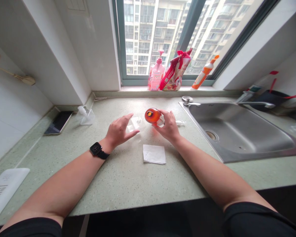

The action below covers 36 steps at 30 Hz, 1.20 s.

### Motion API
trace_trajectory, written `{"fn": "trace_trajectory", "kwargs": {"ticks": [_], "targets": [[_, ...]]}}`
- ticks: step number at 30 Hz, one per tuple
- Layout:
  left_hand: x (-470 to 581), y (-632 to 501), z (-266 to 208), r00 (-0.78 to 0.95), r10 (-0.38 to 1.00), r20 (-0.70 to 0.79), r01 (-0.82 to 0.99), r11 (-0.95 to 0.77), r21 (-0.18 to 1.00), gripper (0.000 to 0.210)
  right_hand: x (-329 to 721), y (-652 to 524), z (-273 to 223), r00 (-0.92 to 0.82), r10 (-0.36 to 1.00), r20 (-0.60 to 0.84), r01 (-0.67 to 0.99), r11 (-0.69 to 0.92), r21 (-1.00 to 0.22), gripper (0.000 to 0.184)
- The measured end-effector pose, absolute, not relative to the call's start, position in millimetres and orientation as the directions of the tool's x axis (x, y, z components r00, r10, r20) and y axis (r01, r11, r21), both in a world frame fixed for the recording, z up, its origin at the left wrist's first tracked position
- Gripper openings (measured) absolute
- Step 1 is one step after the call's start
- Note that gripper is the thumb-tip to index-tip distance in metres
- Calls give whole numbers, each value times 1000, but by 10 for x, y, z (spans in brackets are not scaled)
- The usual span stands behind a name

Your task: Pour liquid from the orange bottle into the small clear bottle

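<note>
beyond the folded tissue [154, 155], the right hand's [169, 127] fingers clamp the round orange vessel [152, 116]; the left hand's [117, 131] are parted at a clear container [138, 123] (gripping or not, i cannot tell). handling the vessel seems the step; next calls for steadiness.

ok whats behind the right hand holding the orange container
A small white piece, perhaps a nozzle, shows on the countertop just past the right hand. Anything directly behind the hand is covered, so I can't tell what else lies there.
</note>
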<state>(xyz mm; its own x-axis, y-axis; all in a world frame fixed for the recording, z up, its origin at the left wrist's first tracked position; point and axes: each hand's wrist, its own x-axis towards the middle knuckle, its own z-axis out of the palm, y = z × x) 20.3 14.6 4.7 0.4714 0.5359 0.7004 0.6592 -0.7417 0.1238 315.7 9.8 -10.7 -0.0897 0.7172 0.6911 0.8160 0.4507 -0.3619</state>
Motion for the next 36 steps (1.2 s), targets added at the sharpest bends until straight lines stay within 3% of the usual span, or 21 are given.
{"fn": "trace_trajectory", "kwargs": {"ticks": [28,36], "targets": [[264,112,66,482,548,683,639,-754,154,85,3215,86,-57,-200,708,677,855,464,-233,63],[286,102,63,484,547,683,645,-751,144,86,3242,96,-58,-207,711,672,844,477,-245,64]]}}
